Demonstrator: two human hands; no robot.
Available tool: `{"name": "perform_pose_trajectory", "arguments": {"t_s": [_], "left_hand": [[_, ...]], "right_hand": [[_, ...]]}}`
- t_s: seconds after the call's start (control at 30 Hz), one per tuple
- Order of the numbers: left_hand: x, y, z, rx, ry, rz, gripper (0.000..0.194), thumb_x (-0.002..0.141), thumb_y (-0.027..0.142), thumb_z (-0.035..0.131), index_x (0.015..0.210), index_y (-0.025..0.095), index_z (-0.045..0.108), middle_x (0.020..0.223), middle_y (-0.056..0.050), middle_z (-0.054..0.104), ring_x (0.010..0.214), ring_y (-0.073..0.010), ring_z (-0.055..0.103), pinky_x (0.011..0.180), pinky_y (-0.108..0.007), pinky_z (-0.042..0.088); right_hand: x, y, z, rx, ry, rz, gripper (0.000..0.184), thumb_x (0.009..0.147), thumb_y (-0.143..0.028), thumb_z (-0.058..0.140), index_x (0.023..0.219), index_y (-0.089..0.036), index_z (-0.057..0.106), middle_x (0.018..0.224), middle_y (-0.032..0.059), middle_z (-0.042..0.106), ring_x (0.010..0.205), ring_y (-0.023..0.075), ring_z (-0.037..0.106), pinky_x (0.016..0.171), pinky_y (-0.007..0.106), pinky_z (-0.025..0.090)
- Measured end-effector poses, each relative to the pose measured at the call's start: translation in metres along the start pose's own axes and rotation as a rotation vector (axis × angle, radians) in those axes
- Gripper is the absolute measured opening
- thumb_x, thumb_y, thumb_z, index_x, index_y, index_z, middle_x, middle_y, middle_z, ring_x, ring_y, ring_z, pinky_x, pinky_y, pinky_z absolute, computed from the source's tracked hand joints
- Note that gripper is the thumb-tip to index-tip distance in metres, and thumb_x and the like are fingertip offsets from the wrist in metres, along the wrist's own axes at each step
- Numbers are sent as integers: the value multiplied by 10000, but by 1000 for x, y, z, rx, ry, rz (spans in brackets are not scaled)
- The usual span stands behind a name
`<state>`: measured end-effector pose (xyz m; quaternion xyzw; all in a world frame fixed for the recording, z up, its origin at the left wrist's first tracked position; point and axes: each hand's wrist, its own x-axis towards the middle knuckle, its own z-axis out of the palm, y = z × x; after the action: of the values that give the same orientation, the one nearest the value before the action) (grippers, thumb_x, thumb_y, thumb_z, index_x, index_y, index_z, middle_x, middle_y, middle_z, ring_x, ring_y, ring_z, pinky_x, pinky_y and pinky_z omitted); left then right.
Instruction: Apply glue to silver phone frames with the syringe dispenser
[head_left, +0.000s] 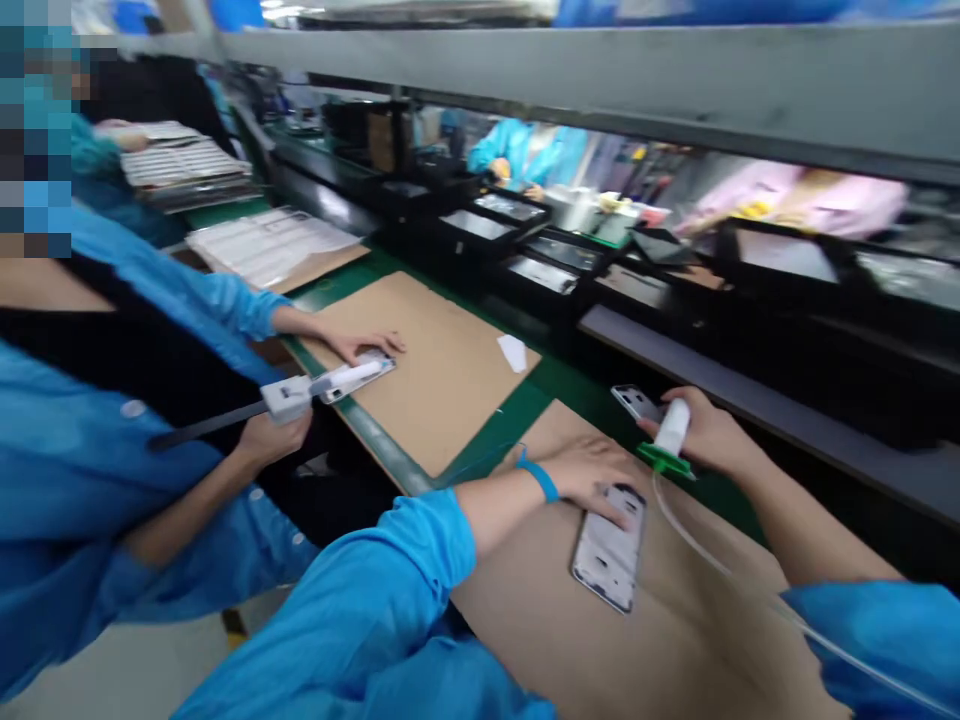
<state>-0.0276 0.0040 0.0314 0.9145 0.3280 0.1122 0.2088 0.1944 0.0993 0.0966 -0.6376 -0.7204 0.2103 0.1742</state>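
A silvery phone frame [611, 550] with dark edges lies on the brown cardboard in front of me. My left hand [596, 475], with a teal band at the wrist, rests on its upper left side, fingers stretched out. In my right hand [701, 430] is a white dispensing syringe [673, 425] with a green flange [664, 460], from which a thin clear tube [690, 540] runs toward my right sleeve. Just past the right fingertips is a second phone frame [636, 402]; whether those fingers also grip it, I cannot tell.
At left, a co-worker's hand [360, 342] touches another phone frame [337, 392] while their other hand [276, 440] holds a grey-white tool [289, 398]. A white paper piece [513, 353] lies on their cardboard [427, 400]. Black trays [517, 275] line the back beneath a grey beam [600, 75].
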Motion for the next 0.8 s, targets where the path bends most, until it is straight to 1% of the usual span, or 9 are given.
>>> {"name": "perform_pose_trajectory", "arguments": {"t_s": [0.1,0.17,0.27,0.37,0.43,0.53,0.6,0.7,0.8], "left_hand": [[-3,-1,-5,-38,10,-24,740,864,585,961,1493,244,772,1744,-149,588,1702,-379,446,1443,-544,312],[-4,-2,-7,-54,12,-57,723,850,564,980,1463,238,776,1757,-151,577,1718,-389,421,1442,-567,311],[-3,-4,-9,-63,20,-65,713,858,551,971,1452,217,759,1752,-162,579,1721,-396,411,1454,-595,281],[-3,-7,-11,-80,38,-70,718,881,577,933,1459,199,735,1746,-170,582,1721,-391,415,1462,-585,273],[-3,-9,-13,-89,48,-65,719,902,563,902,1481,182,714,1736,-180,591,1716,-385,429,1464,-574,279],[-4,-10,-18,-84,54,-41,677,918,520,865,1474,165,715,1699,-183,625,1686,-371,481,1468,-560,288],[-4,-9,-23,-72,59,-21,638,905,480,858,1450,175,728,1669,-171,653,1662,-367,513,1466,-570,303],[-4,-8,-28,-60,56,4,623,833,415,892,1398,195,751,1634,-167,676,1649,-396,525,1451,-616,338],[-1,-7,-28,-85,37,10,609,805,452,925,1335,200,762,1605,-186,683,1626,-428,539,1445,-675,321]], "right_hand": [[-53,28,-15,36,91,66,583,751,-731,880,1071,-307,640,981,126,833,819,363,796,807,493,591],[-91,48,-16,38,131,127,636,676,-769,876,1052,-318,632,925,97,829,756,371,791,725,484,599],[-139,68,-8,-4,172,266,670,649,-816,839,1035,-319,608,744,79,753,646,391,746,577,467,557],[-172,67,8,-13,205,325,670,686,-793,824,1079,-306,584,842,135,773,769,427,777,613,481,581],[-187,60,20,7,225,298,665,734,-766,801,1152,-291,597,1026,179,803,909,437,798,709,497,611],[-199,49,32,60,209,234,685,766,-753,802,1238,-290,623,1211,180,806,1013,424,793,838,523,620],[-203,45,35,124,186,210,714,754,-775,821,1247,-293,633,1209,158,810,991,406,782,866,532,613],[-204,43,37,276,177,204,763,745,-847,830,1220,-286,625,1133,130,813,883,356,752,830,520,610],[-205,43,40,465,201,125,800,776,-909,826,1212,-283,584,1169,133,807,891,323,756,818,498,634]]}}
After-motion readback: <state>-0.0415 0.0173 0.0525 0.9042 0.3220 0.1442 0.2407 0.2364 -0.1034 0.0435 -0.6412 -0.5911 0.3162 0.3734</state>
